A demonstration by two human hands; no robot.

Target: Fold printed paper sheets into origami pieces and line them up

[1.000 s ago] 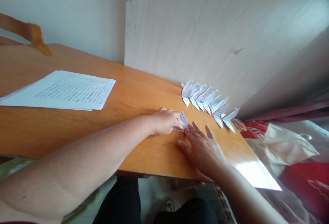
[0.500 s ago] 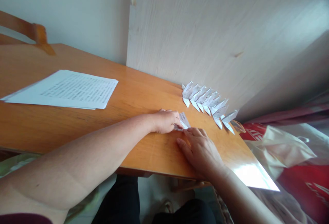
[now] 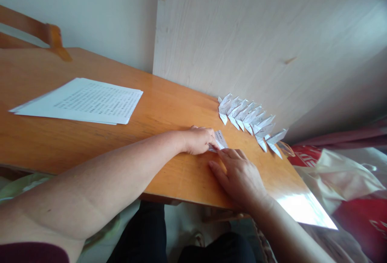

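A small folded piece of printed paper lies flat on the wooden table, partly hidden under my fingers. My left hand is closed over its left side, fingers curled and pressing it down. Against the paper's near right corner rest the fingertips of my right hand. That hand lies low on the table, fingers stretched forward and thumb spread apart. Beyond both hands, several folded paper pieces with pointed ends stand in a slanting row near the wall panel.
A stack of printed sheets lies on the table at the left. A chair back shows at the far left. Red and cream bags sit past the table's right edge. A pale panel rises behind the table.
The whole view has shifted slightly, so things appear a little further right and higher. Both hands stay at the paper, with little visible movement.
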